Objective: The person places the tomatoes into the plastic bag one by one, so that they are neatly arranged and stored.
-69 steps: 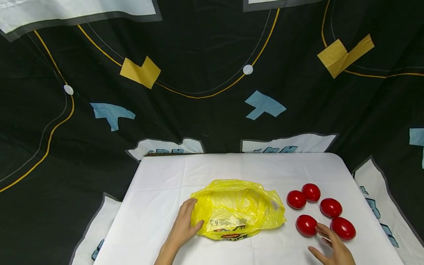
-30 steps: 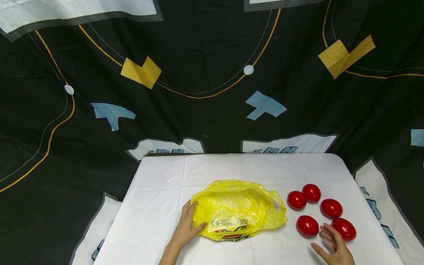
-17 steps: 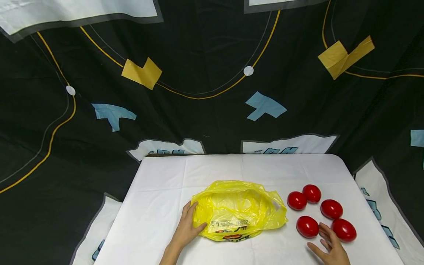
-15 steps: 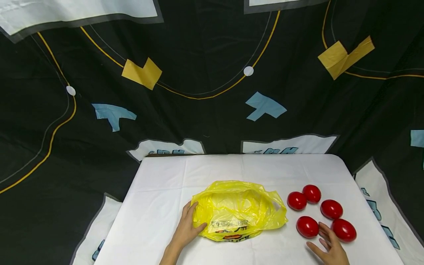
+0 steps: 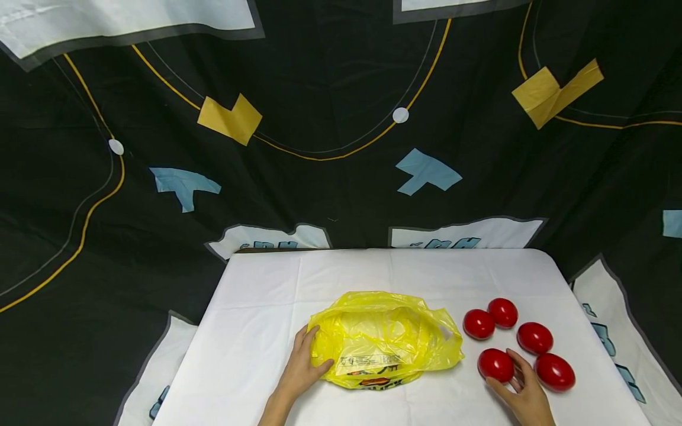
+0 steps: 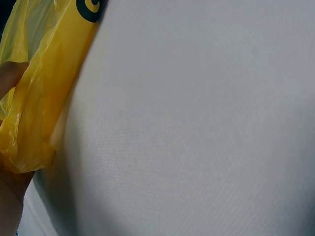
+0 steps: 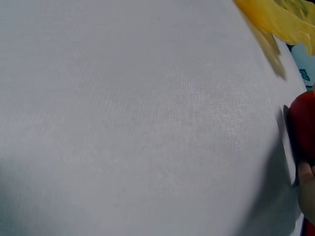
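Note:
A yellow plastic bag (image 5: 383, 337) lies with its mouth spread on the white table. My left hand (image 5: 302, 370) holds the bag's left edge, thumb on the near side and fingers on the far side. In the left wrist view the thumb (image 6: 12, 76) overlaps the yellow film. My right hand (image 5: 524, 393) grips the nearest glossy red egg-shaped piece (image 5: 494, 364), its thumb at the near side and fingers at the right. The right wrist view shows that red piece (image 7: 302, 125) at the edge, the thumb (image 7: 306, 172) against it.
Several more glossy red pieces lie on the right of the table: one (image 5: 555, 371) beside my right hand, another (image 5: 535, 338) behind it, and a touching pair (image 5: 478, 324) farther back. A black patterned cloth (image 5: 330, 195) hangs behind the white table (image 5: 256, 284).
My right hand has moved left from between the two near red pieces and closed its thumb and fingers on the nearest one. My left hand stays on the bag.

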`<state>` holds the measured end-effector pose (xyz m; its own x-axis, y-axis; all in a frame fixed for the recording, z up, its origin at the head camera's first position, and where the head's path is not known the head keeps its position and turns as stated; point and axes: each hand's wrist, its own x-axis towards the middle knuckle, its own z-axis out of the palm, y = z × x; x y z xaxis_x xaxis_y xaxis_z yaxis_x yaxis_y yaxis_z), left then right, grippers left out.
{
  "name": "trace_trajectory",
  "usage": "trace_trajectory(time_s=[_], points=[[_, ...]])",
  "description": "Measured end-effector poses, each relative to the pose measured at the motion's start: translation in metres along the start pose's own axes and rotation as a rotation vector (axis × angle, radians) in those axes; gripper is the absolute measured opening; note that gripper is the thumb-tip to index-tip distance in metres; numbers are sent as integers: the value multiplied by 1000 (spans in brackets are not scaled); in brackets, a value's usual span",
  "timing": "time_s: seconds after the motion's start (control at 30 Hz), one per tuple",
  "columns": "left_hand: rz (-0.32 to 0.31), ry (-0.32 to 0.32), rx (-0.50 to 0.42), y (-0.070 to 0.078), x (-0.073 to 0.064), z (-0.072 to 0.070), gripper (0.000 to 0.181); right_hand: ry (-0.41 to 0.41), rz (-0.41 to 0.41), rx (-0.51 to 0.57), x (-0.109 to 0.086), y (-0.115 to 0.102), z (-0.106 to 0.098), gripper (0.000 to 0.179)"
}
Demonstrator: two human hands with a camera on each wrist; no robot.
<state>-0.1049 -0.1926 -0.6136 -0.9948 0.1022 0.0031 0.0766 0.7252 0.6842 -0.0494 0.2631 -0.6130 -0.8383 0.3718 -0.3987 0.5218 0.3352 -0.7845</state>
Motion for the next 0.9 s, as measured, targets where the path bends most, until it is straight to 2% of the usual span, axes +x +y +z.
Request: trace_trajectory(time_s=[0.4, 0.77, 0.9], points=[[8, 10, 6, -1, 2, 2, 88, 15, -24, -13, 3, -2, 1, 102], [10, 4, -11, -3, 1, 2, 88, 20, -10, -28, -6, -5, 2, 103], [38, 1, -18, -5, 2, 3, 85, 19, -4, -23, -11, -6, 0, 103]])
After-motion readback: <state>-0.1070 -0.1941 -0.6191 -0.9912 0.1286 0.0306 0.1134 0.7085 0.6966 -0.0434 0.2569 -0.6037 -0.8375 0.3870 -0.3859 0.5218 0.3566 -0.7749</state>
